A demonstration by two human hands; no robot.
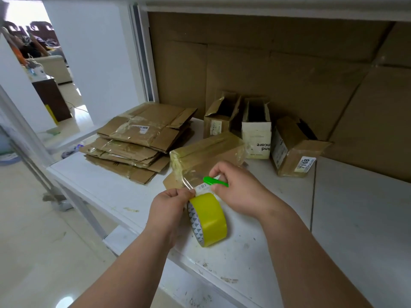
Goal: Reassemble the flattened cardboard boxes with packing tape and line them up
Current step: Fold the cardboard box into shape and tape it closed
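A yellow roll of packing tape [209,221] hangs just above the white shelf, and my left hand [170,207] pinches it at its top. A clear strip of tape runs from the roll up onto a brown cardboard box [204,152] lying on the shelf. My right hand [235,185] grips a small green cutter [214,181] against that strip. A stack of flattened cardboard boxes [142,138] lies to the left. Three assembled boxes stand at the back: a brown one [219,117], a white one [256,132] and a tipped brown one [293,150].
The white shelf [344,218] has a front edge running diagonally at lower left, with tiled floor [44,252] below. Large cardboard sheets [278,70] line the back wall. An upper shelf [266,5] hangs overhead. A doorway [44,63] opens at far left.
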